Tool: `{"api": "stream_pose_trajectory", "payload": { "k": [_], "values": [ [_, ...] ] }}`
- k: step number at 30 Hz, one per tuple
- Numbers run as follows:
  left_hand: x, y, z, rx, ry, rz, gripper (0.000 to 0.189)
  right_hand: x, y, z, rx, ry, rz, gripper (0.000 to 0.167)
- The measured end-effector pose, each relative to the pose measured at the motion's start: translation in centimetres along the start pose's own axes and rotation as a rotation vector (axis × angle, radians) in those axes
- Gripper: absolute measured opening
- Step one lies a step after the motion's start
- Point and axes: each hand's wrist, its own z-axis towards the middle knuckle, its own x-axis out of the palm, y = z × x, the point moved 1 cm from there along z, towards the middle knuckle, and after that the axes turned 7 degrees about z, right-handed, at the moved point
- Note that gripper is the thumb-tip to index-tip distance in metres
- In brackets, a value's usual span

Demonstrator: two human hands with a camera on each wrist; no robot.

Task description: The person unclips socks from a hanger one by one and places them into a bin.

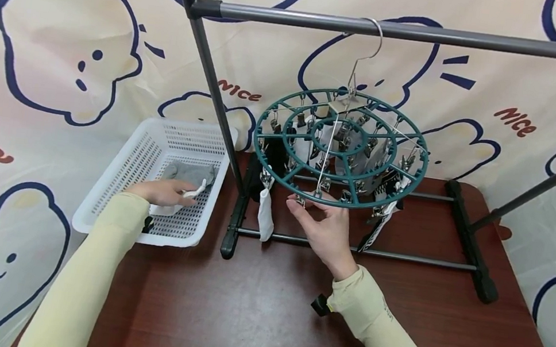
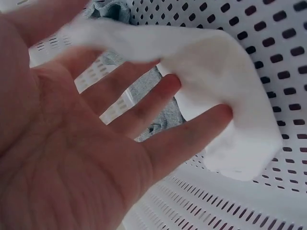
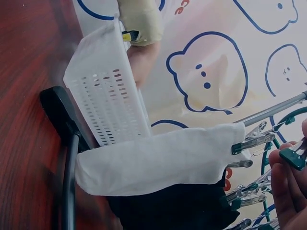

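Left of centre in the head view, the left hand [image 1: 163, 192] pinches a white sock [image 2: 216, 72] inside the basket [image 1: 117, 168]; at centre, the right hand [image 1: 325, 231] pinches a clip [image 3: 293, 159] under the green hanger [image 1: 373, 203].

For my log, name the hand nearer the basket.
Left. The left hand is in the basket; the right hand is beyond its right side, at the hanger.

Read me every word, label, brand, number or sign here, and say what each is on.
"Nice": red, on the backdrop, left of the green hanger.
"Nice": red, backdrop, right of the hanger.
"Nice": red, backdrop, cut at the left edge.
Right sleeve: marks too small to read.
Right wrist view: red fragments on the backdrop, unreadable.
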Motion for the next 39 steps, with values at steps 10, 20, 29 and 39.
{"api": "stream_pose_trajectory", "payload": {
  "k": [10,20,29,39],
  "values": [
    [0.07,-0.21,0.47,0.104,0.018,0.185,0.064,-0.17,0.0,0.01,0.009,0.003,-0.01,0.015],
    [0.44,-0.6,0.65,0.042,0.052,0.19,0.065,-0.03,-0.03,-0.08,0.01,0.009,0.023,0.015],
    [0.53,-0.83,0.59,-0.006,0.065,0.181,0.067,0.03,0.03,-0.12,0.001,0.015,0.002,0.014],
    [0.6,-0.9,0.58,0.002,0.051,0.164,0.061,0.1,0.04,0.04,0.017,0.027,0.022,0.011]
  ]
}}
